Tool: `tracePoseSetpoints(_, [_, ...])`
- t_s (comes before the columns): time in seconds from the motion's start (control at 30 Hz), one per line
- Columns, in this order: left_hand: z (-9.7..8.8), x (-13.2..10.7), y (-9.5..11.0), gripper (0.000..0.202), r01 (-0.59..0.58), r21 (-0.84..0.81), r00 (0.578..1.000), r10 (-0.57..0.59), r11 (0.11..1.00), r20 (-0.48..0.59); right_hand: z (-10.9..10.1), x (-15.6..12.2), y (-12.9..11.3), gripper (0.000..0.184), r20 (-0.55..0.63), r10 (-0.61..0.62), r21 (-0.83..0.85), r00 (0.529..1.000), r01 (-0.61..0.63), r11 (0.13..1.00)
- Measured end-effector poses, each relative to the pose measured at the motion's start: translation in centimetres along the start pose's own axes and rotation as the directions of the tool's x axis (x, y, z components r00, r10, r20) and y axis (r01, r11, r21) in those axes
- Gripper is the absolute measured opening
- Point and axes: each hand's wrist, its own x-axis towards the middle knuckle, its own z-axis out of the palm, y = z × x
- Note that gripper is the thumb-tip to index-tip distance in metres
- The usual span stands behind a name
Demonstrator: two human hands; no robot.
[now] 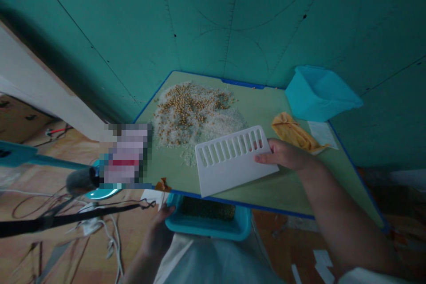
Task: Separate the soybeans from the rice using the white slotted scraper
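Observation:
My right hand (286, 154) is closed on the right end of a white slotted plastic board (233, 171). The board is tilted above the near part of the table, with its row of slots along the upper edge. Just beyond it lies a spread heap of pale, rice-like grains (226, 124) mixed with round yellow beans (181, 104). My left hand (159, 230) grips the left rim of a turquoise plastic bin (208, 227) below the table's front edge. Small dark green grains (208, 209) cover the bin's bottom. My left fingertips are partly hidden.
A turquoise tub (322, 93) stands at the table's back right, beside a crumpled yellow cloth (293, 133) and a white sheet. A blurred-out device (124, 155) on a stand is left of the blue-edged table (266, 195). Cables (113, 235) trail over the floor.

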Motion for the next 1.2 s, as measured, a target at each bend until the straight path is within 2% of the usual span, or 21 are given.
tracePoseSetpoints(0.1, [0.1, 0.1, -0.2, 0.031, 0.006, -0.019, 1.000, -0.005, 1.000, 0.017, -0.2, 0.4, 0.5, 0.033, -0.146, -0.034, 0.087, 0.989, 0.047, 0.995])
tracePoseSetpoints(0.2, [0.2, 0.1, -0.3, 0.035, 0.013, -0.037, 0.999, -0.011, 0.999, 0.035, 0.3, 0.8, 0.5, 0.037, -0.319, -0.067, 0.222, 0.945, 0.143, 0.965])
tracePoseSetpoints(0.27, [0.2, 0.0, -0.2, 0.038, 0.008, -0.031, 0.999, -0.007, 0.999, 0.034, 1.2, 0.9, 0.1, 0.041, -0.365, -0.073, 0.306, 0.928, 0.194, 0.932])
tracePoseSetpoints(0.37, [0.0, 0.0, -0.1, 0.039, -0.019, -0.015, 1.000, 0.019, 1.000, 0.014, 3.2, 0.7, -0.6, 0.044, -0.321, -0.109, 0.333, 0.941, 0.220, 0.917])
tracePoseSetpoints(0.53, [-1.1, -0.2, -0.2, 0.042, -0.032, -0.020, 0.999, 0.032, 0.999, 0.005, 6.7, 0.2, -0.6, 0.026, -0.196, -0.166, 0.060, 0.967, 0.181, 0.982])
tracePoseSetpoints(0.7, [-1.7, -0.1, -0.3, 0.040, -0.009, -0.057, 1.000, 0.010, 0.998, 0.029, 8.5, -0.1, 0.7, 0.023, -0.174, -0.164, -0.063, 0.971, 0.156, 0.986])
tracePoseSetpoints(0.8, [-1.6, 0.0, -0.2, 0.041, 0.008, -0.057, 0.999, -0.006, 0.998, 0.036, 8.2, 0.1, 1.4, 0.022, -0.270, -0.138, -0.138, 0.953, 0.104, 0.985])
tracePoseSetpoints(0.9, [-1.8, 0.2, -0.3, 0.040, 0.011, -0.052, 1.000, -0.011, 0.999, 0.007, 7.2, 0.6, 1.7, 0.025, -0.408, -0.157, -0.209, 0.899, 0.075, 0.975])
tracePoseSetpoints(0.97, [-2.4, 0.7, -0.6, 0.041, -0.003, -0.045, 1.000, 0.003, 0.999, 0.002, 6.3, 1.0, 1.7, 0.026, -0.458, -0.193, -0.247, 0.868, 0.084, 0.965])
tracePoseSetpoints(1.07, [-4.5, 2.4, -1.3, 0.039, -0.036, -0.016, 0.999, 0.036, 0.999, -0.014, 5.0, 1.6, 1.7, 0.024, -0.523, -0.235, -0.305, 0.820, 0.077, 0.949])
tracePoseSetpoints(1.2, [-8.5, 5.7, -2.1, 0.034, -0.055, 0.071, 0.995, 0.061, 0.996, -0.081, 4.1, 1.9, 1.7, 0.023, -0.598, -0.281, -0.370, 0.750, 0.052, 0.928])
